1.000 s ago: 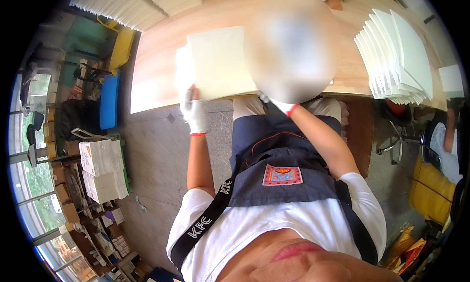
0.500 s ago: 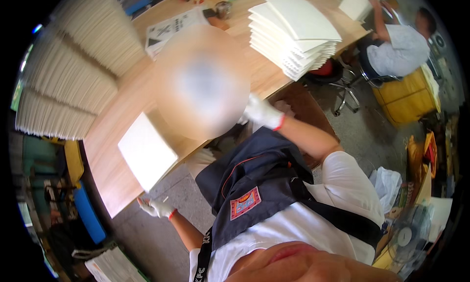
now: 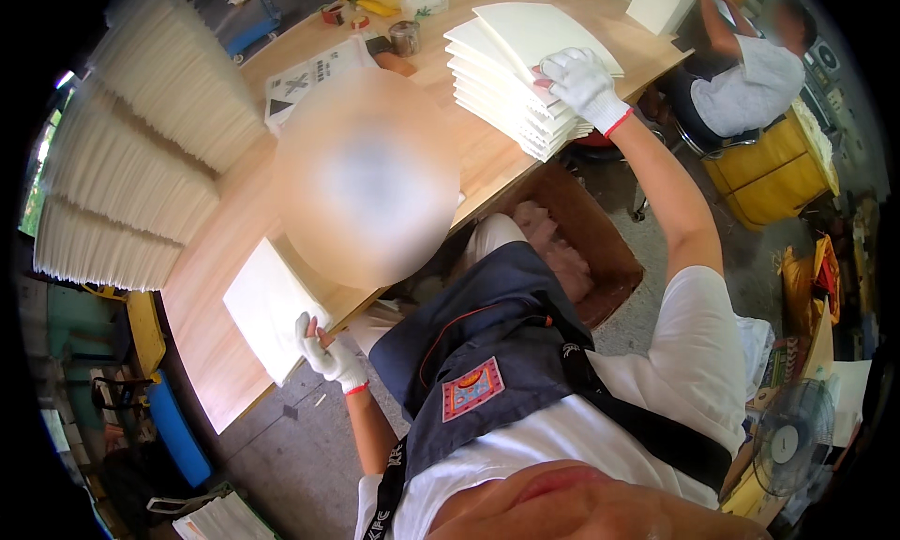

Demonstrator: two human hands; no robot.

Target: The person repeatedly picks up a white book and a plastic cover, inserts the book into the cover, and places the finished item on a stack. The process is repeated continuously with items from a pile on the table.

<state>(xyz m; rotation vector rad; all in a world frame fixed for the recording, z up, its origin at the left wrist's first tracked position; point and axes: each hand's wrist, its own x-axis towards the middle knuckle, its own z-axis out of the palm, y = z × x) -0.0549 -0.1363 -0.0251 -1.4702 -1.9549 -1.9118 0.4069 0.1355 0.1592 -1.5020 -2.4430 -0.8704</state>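
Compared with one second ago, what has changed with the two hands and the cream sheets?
The right hand has left the sheet in front of the body and reached out to the right, onto the top of the fanned stack of cream sheets. The left hand still holds the near edge of the single cream sheet, which remains on the wooden table. The seated person came into view.

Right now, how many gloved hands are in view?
2. The left hand grips the edge of a cream sheet at the near edge of the wooden table. The right hand rests on the stack of cream sheets farther along it. The co-worker's hands look bare.
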